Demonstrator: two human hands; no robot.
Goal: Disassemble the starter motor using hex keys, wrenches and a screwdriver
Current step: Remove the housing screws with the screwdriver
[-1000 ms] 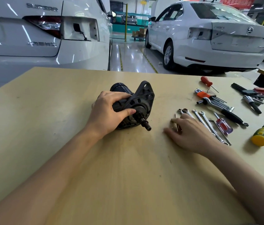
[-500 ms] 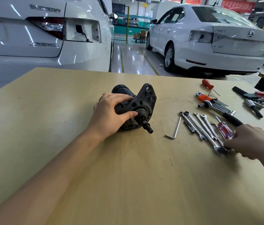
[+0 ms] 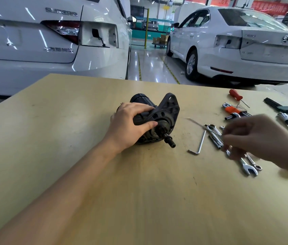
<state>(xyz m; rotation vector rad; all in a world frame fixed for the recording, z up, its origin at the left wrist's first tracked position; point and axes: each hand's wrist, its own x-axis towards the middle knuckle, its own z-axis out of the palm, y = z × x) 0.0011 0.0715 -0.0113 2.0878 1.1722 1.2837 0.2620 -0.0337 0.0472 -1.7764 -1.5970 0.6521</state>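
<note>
The starter motor (image 3: pixel 157 121) lies on its side mid-bench (image 3: pixel 69 138), long axis running from 11 o'clock to 5 o'clock, shaft tip toward 5. It is black, with a flanged mounting plate. The left hand (image 3: pixel 129 126) grips its body from 9 o'clock. The right hand (image 3: pixel 256 137) is blurred over the wrenches (image 3: pixel 249 167) at 3 o'clock; I cannot tell its grasp.

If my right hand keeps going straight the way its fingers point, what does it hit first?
Probably the wrenches just left of the blurred right hand, then the hex key; depth is unclear.
</note>
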